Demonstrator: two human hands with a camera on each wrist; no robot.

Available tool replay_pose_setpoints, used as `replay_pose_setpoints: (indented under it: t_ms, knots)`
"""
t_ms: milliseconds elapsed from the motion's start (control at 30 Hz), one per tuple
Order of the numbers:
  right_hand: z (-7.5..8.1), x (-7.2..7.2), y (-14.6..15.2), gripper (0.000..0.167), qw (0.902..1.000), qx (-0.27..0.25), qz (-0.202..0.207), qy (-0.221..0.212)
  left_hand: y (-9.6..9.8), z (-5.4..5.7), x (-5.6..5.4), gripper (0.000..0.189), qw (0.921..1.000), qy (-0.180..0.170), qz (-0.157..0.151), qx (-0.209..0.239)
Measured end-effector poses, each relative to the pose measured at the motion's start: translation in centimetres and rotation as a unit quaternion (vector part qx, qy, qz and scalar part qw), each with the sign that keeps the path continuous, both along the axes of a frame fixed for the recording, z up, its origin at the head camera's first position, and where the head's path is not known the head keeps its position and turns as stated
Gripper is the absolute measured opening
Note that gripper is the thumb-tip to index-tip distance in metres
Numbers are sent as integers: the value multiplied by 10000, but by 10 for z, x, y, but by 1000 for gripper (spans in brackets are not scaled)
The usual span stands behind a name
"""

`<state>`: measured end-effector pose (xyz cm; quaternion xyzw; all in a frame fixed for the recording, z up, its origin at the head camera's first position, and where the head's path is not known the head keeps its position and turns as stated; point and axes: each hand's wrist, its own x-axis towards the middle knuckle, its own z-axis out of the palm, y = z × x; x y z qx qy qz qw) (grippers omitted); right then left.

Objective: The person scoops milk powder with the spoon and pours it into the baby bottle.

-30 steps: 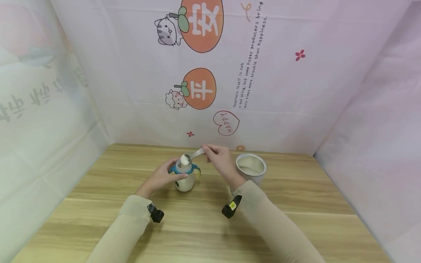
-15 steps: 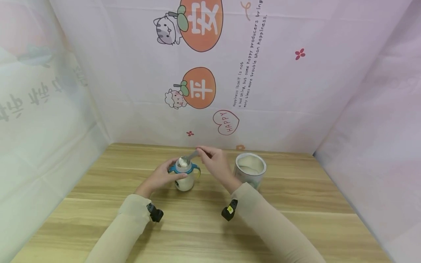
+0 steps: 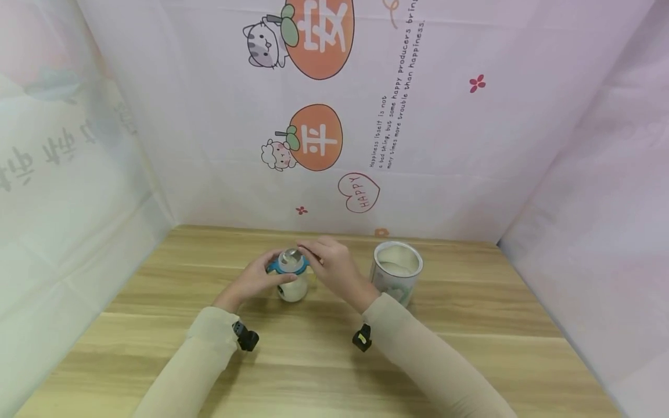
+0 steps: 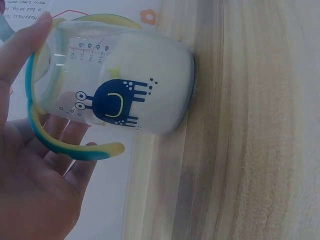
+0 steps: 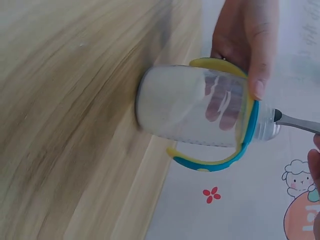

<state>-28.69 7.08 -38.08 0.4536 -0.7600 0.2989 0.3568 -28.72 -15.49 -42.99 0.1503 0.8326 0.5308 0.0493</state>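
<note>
A clear baby bottle [image 3: 294, 289] stands upright on the table, with whitish contents in its lower part. My left hand [image 3: 255, 280] holds it around the neck, thumb and fingers about the blue-and-yellow handle ring [image 5: 250, 120]. A dark blue cartoon creature [image 4: 114, 101] is printed on its side in the left wrist view. Between the fingers of my right hand [image 3: 334, 271] is the handle of a metal spoon [image 5: 300, 123]. Its bowl is tipped down into the bottle's open mouth; how much powder is left in it I cannot tell.
An open can [image 3: 398, 285] of pale powder stands to the right, close to my right forearm. The wooden table [image 3: 313, 366] meets a printed white cloth [image 3: 428, 191] behind, with cloth at both sides too.
My right hand has moved left and slightly down, bringing the spoon from above the bottle to its mouth. The heap of white powder on the spoon no longer shows. The left hand stays put.
</note>
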Motion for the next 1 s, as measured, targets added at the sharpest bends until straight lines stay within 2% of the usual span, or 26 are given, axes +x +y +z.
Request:
replay_pose_setpoints:
  t_ms: [200,367,767,1000]
  knots:
    - [-1,2,-2,21,9961,504,52,726,-1,1,1,73,9999,-165,-10,-17]
    - [0,3,-2,20,9918,664,204,1072,-1,3,4,79,9997,-198,54,-119]
    - [2,7,-3,23,9851,917,109,1453,0,4,4,83,9994,-217,97,-239]
    - [1,6,-1,24,9870,813,174,1373,0,4,5,82,9994,-264,92,-204]
